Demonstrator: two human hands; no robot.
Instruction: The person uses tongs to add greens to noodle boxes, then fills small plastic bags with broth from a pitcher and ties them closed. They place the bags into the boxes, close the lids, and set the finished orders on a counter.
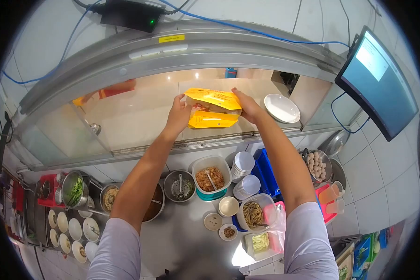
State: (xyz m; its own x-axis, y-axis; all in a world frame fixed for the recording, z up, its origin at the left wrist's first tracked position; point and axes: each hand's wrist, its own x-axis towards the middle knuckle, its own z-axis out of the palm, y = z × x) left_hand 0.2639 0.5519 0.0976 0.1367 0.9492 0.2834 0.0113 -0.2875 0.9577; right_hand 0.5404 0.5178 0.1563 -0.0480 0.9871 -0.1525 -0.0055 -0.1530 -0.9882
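At the serving window, both my arms reach forward to a yellow cardboard takeaway food box. Its top flaps stand partly apart, and some food shows in the gap between them. My left hand grips the box's left side, with the thumb by the opening. On the opposite side, my right hand has its fingers closed at the upper right corner. A white oval plate lies on the window counter to the right of my right hand.
Below the window stand a tub of chopped orange-red food, a steel bowl with a ladle, stacked white bowls and a blue crate. Several bowls sit lower left. A monitor hangs at right; a metal frame spans above.
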